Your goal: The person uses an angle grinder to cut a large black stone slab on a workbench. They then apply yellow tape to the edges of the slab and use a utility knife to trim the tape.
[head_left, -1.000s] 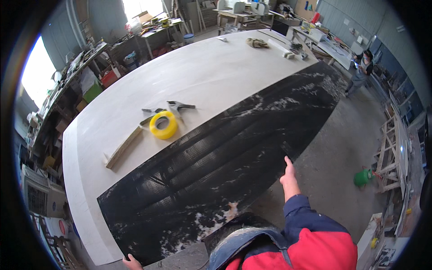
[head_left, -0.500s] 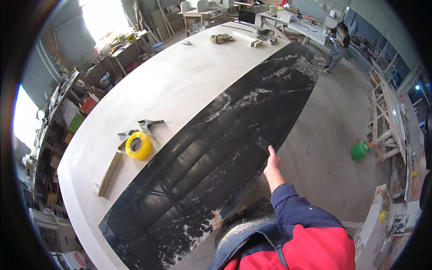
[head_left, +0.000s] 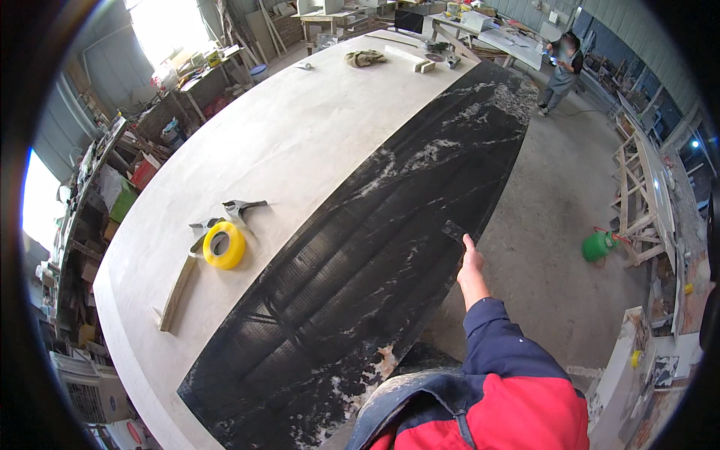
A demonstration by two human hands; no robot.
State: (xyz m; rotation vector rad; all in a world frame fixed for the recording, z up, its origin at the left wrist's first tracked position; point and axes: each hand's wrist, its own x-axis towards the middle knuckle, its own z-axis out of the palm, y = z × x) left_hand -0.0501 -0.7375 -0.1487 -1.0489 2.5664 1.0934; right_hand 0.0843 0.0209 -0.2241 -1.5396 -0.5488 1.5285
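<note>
Cluttered workshop benches (head_left: 501,46) and a grey concrete floor (head_left: 555,187) surround a broad white table (head_left: 172,180), where a yellow ring of tape (head_left: 235,253) sits beside dark spring clamps (head_left: 244,207) and a narrow wooden strip (head_left: 176,296). Near the table's far end lies a crumpled brownish cloth (head_left: 365,58). Beyond, at the right, stands a co-worker in grey overalls (head_left: 561,75).

Along the person's side of the table stretches a long, glossy black panel with white marble-like veins (head_left: 375,225). Its veining is thickest at the far end and at the near end, where a brownish patch shows; window light makes hazy reflections across the middle.

The right hand (head_left: 472,274), coming from a navy and red sleeve (head_left: 502,330), is at the panel's right edge, its thumb extended against a small dark rectangular block (head_left: 452,230) on the panel. The other fingers are mostly hidden, so I cannot tell what they are clamped on. The left hand is out of view, though a second ago it was at the panel's near corner.

Compared with half a second ago, the panel's near end lies farther from the tape, exposing more white tabletop between them.
</note>
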